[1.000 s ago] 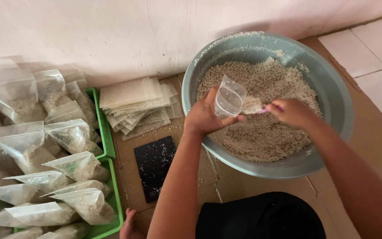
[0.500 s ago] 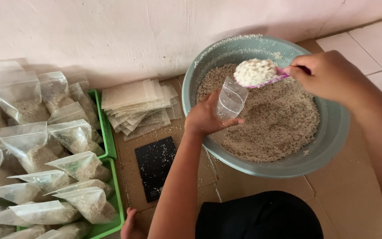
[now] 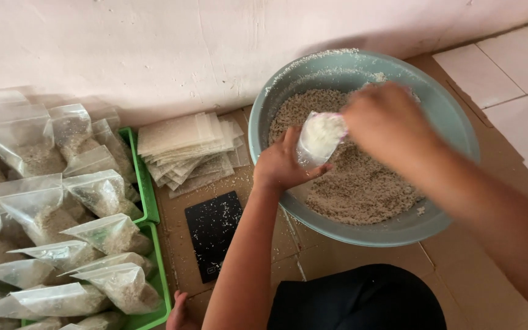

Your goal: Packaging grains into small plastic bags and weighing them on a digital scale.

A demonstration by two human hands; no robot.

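Clear thin plastic forms the bag, held over the grain in the basin; the left hand is closed round its lower part, while the right hand is curled at its mouth, apparently round a pink scoop that is mostly hidden. Judged limp, slippery and light, gaining weight as grain goes in, the bag is best gripped low and around its body. Filled bags lie in green trays well apart.

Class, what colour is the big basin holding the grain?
The basin is a muted grey-green, seen in the head view.
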